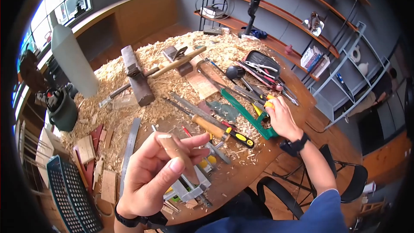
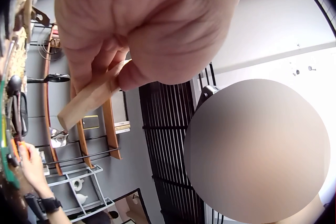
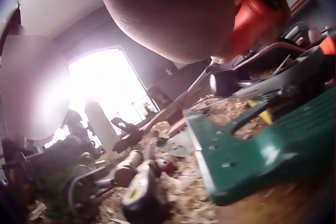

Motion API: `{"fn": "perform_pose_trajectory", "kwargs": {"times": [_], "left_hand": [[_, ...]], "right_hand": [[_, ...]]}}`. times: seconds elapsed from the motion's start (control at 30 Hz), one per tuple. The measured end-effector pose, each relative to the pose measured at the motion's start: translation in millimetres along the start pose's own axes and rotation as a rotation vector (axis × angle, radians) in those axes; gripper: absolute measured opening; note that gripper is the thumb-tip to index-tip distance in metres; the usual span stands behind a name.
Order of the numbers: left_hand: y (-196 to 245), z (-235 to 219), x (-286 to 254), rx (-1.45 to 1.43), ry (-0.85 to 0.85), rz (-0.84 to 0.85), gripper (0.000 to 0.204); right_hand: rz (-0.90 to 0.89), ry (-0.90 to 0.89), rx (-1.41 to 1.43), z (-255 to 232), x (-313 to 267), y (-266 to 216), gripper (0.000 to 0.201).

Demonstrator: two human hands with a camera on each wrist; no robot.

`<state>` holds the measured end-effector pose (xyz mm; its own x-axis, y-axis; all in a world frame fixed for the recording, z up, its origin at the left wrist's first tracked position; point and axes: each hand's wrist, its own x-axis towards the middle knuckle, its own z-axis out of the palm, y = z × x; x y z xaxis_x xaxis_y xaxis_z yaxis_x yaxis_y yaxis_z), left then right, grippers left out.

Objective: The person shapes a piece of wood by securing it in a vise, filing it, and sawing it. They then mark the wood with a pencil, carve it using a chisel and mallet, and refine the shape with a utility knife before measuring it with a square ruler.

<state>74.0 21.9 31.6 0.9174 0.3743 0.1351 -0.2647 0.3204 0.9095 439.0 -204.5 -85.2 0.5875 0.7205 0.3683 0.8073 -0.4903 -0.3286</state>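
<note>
My left hand point(image 1: 151, 179) pinches a small pale piece of wood point(image 1: 178, 155) between thumb and fingers, raised above the near side of the table. In the left wrist view, one end of the wood point(image 2: 79, 107) sticks out past the fingertips. Farther right, my right hand point(image 1: 282, 120) grips the orange-yellow handle point(image 1: 270, 102) of a tool among the tools on the table; its working end is hidden. A green-handled saw point(image 1: 241, 108) lies just left of that hand. In the right wrist view, the red-orange handle point(image 3: 254, 19) shows under the palm.
A metal vise point(image 1: 185, 192) stands below my left hand. Wood shavings point(image 1: 164, 43) cover much of the table. Wooden planes point(image 1: 139, 82), a file with a wooden handle point(image 1: 211, 127), a black tray point(image 1: 261, 62) with pliers, a perforated basket point(image 1: 71, 194) and a white bottle point(image 1: 73, 58) surround the work.
</note>
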Motion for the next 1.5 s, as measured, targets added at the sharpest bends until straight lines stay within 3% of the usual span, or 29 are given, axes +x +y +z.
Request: {"fn": "perform_pose_trajectory", "kwargs": {"times": [0.2, 0.3, 0.33, 0.43, 0.5, 0.67, 0.8, 0.87, 1.0, 1.07, 1.13, 1.2, 1.27, 1.33, 1.4, 1.47, 1.5], "left_hand": [[0, 4, 0, 0.024, -0.020, 0.008, 0.027], [3, -3, -1, 0.024, -0.133, -0.010, 0.022], [3, -3, -2, 0.043, -0.145, -0.012, 0.022], [7, 0, -7, 0.065, -0.143, -0.032, 0.020], [7, 0, -8, 0.068, -0.130, -0.044, 0.019], [6, -3, -8, 0.135, -0.224, -0.082, 0.005], [5, -8, -6, 0.267, -0.303, -0.065, 0.003], [5, -8, -6, 0.280, -0.298, -0.081, 0.002], [4, -8, -3, 0.306, -0.267, -0.059, 0.001], [1, -10, -2, 0.298, -0.241, -0.030, 0.001], [2, -10, -2, 0.290, -0.209, -0.002, 0.001], [7, -10, -2, 0.237, -0.069, -0.055, 0.003], [4, -3, 4, 0.196, 0.043, 0.027, 0.010], [-2, -15, 10, 0.198, 0.024, 0.084, 0.012], [-6, -21, 13, 0.169, 0.070, 0.074, 0.014], [-9, -23, 15, 0.136, 0.122, 0.061, 0.017], [-11, -19, 17, 0.213, 0.213, 0.054, 0.020]], "right_hand": [[-0.001, 0.003, 0.024, 17, 12, 43, 0.023], [0.161, -0.040, 0.042, -1, 32, 32, 0.029], [0.100, 0.029, 0.077, 3, 39, 54, 0.025], [0.124, -0.043, -0.098, 2, 62, 108, 0.024], [0.188, -0.315, -0.023, 0, 71, 126, 0.027], [0.241, -0.473, -0.063, 4, 87, 138, 0.030], [0.139, -0.504, -0.124, -2, 86, 123, 0.024], [0.225, -0.471, -0.205, -11, 84, 108, 0.023], [0.064, -0.266, -0.300, -31, 66, 100, 0.032], [0.005, -0.204, -0.566, -54, 52, 63, 0.039], [-0.141, -0.024, -0.668, -73, 31, 35, 0.039], [-0.175, 0.127, -0.706, -86, 14, 3, 0.040], [-0.147, 0.250, -0.417, -87, 0, -30, 0.036], [-0.205, 0.197, 0.028, -84, -12, -64, 0.031], [0.135, -0.069, 0.627, -63, -36, -89, 0.026], [0.357, -0.490, 1.231, -64, -50, -117, 0.032], [0.445, -0.619, 1.312, -63, -56, -131, 0.036]]}}
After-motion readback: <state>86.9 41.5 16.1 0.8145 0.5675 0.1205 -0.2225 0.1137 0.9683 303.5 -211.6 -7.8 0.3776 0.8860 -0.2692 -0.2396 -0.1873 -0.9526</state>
